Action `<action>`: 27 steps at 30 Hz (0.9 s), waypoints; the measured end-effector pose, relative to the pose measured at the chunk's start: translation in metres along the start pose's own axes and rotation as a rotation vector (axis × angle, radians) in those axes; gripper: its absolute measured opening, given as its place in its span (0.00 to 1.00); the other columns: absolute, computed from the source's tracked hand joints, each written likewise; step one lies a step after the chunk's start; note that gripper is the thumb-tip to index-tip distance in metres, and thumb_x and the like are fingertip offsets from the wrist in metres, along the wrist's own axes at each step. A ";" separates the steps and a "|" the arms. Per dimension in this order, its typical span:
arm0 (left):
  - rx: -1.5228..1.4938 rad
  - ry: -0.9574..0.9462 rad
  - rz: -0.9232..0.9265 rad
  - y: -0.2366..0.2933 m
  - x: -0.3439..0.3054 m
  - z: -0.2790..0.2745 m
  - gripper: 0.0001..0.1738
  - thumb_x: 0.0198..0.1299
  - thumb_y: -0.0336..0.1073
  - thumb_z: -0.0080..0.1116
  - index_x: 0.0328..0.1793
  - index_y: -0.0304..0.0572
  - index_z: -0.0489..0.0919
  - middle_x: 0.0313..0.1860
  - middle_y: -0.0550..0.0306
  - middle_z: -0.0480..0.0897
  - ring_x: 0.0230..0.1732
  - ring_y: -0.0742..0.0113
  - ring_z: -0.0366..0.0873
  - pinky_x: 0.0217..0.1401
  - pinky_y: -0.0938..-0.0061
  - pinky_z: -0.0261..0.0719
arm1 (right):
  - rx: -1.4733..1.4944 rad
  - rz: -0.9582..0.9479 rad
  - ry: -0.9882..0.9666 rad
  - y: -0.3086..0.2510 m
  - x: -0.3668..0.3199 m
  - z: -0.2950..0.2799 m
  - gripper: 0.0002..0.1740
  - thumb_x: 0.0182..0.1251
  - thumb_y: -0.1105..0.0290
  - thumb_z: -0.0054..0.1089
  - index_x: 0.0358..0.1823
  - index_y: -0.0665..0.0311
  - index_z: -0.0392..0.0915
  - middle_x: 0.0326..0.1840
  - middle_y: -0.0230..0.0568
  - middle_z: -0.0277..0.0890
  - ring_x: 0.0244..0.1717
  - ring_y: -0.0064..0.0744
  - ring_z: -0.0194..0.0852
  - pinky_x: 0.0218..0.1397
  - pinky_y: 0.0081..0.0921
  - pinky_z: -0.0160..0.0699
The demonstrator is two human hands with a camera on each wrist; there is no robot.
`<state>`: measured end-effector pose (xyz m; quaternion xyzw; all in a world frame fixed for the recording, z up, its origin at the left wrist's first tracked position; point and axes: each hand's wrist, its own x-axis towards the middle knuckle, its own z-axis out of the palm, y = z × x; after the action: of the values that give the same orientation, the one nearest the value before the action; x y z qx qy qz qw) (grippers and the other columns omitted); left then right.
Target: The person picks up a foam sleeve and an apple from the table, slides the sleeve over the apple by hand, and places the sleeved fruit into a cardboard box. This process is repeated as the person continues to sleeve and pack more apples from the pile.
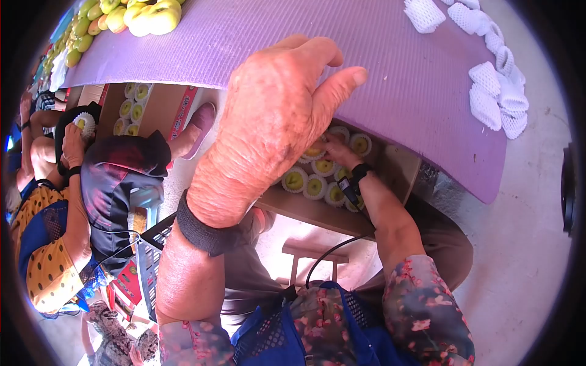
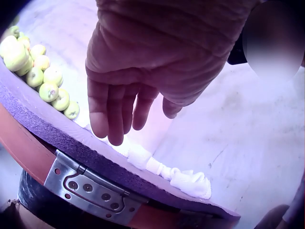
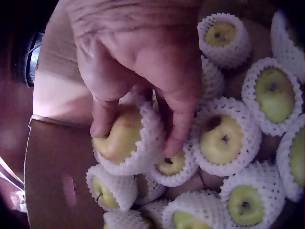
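Observation:
My right hand [image 3: 138,71] grips a yellow-green apple [image 3: 119,138] in a white foam net, thumb on one side and fingers on the other. Around it, more netted apples [image 3: 221,140] fill a cardboard box [image 3: 52,167]. In the head view the right hand [image 1: 342,151] reaches into this box, below the edge of a purple ribbed mat [image 1: 378,67]. Raised in front of the camera, my left hand [image 1: 281,104] hovers over the mat with nothing in it. Its fingers [image 2: 114,114] hang loosely bent in the left wrist view.
Foam nets [image 1: 488,97] lie along the mat's right side. Bare apples [image 1: 152,17] are heaped at its far left. Another person [image 1: 61,244] sits at the left, holding a netted apple [image 1: 84,124] beside a second box of apples [image 1: 131,110]. A black plastic crate [image 1: 149,262] stands by my left arm.

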<state>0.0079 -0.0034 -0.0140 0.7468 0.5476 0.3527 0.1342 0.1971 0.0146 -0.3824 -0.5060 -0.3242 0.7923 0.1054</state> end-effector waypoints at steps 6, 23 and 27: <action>0.008 -0.009 -0.008 0.000 -0.001 0.000 0.13 0.64 0.38 0.61 0.41 0.33 0.79 0.28 0.52 0.77 0.27 0.65 0.75 0.33 0.73 0.74 | -0.033 -0.035 -0.031 -0.003 -0.010 0.006 0.53 0.55 0.60 0.73 0.77 0.65 0.47 0.71 0.42 0.61 0.69 0.38 0.62 0.58 0.41 0.78; 0.035 -0.030 0.007 -0.001 0.001 0.003 0.12 0.62 0.38 0.62 0.40 0.35 0.79 0.30 0.51 0.78 0.29 0.60 0.78 0.34 0.71 0.75 | -0.067 -0.027 0.087 -0.002 0.000 0.011 0.51 0.55 0.60 0.74 0.75 0.64 0.52 0.70 0.41 0.63 0.68 0.37 0.63 0.58 0.38 0.77; 0.050 -0.037 0.008 0.000 0.001 0.004 0.12 0.62 0.38 0.62 0.41 0.35 0.79 0.31 0.50 0.78 0.30 0.58 0.79 0.34 0.70 0.75 | -0.200 -0.028 -0.008 -0.007 0.000 0.010 0.53 0.52 0.59 0.75 0.75 0.65 0.52 0.68 0.42 0.66 0.66 0.38 0.66 0.55 0.34 0.79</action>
<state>0.0107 -0.0018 -0.0161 0.7586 0.5505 0.3255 0.1244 0.1877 0.0159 -0.3757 -0.5063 -0.4091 0.7564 0.0642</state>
